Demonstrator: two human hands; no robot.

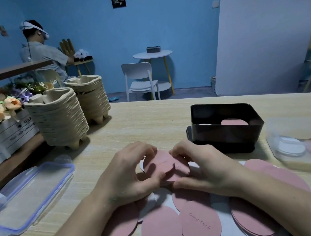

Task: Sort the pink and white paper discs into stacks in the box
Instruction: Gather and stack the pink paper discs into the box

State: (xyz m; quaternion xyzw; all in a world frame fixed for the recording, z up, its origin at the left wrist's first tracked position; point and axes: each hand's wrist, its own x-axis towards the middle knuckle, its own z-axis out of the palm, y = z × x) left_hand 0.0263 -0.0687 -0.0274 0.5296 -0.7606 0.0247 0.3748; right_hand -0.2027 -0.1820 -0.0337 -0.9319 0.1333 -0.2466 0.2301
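Observation:
A small bunch of pink paper discs (161, 163) is held just above the wooden table (150, 118), between both hands. My left hand (126, 172) curls round its left edge, thumb below and fingers on top. My right hand (202, 167) pinches the right edge of the same discs. A loose heap of pink discs (161, 230) and white discs (229, 235) lies on the table under my wrists. The black box (230, 140) stands behind my right hand, with a pink disc stack (233, 122) and a white one (205, 125) inside.
A clear plastic container (308, 152) at the right holds a white and a pink disc. Its clear lid (28, 197) lies at the left. Two stacks of pulp cup carriers (58, 117) and a white flower crate (0, 141) stand at the back left. A person sits far behind.

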